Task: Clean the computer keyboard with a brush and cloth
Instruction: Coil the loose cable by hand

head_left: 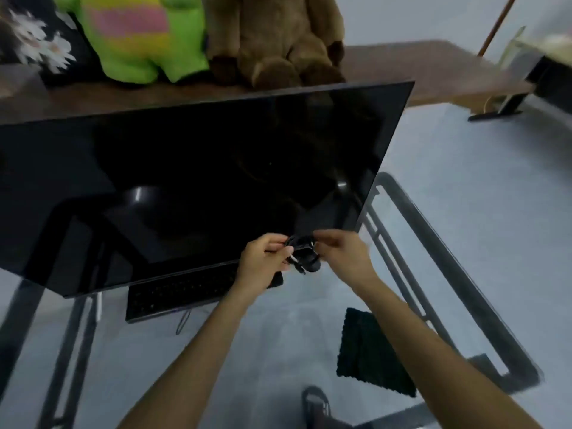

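Note:
A black keyboard (173,294) lies on the glass table, partly under the lower edge of a dark monitor. Its right end is hidden behind my left hand (263,260). Both hands meet just right of the keyboard and hold a bundle of coiled black cable (305,255). My left hand grips the bundle from the left, and my right hand (340,252) pinches it from the right. A dark cloth (371,354) lies flat on the glass at the right, near my right forearm. I see no brush.
The large black monitor (192,181) fills the middle of the view. Behind it a wooden shelf (433,69) carries a green plush toy (139,35) and a brown teddy bear (278,38). The table's metal frame (448,267) shows through the glass at right.

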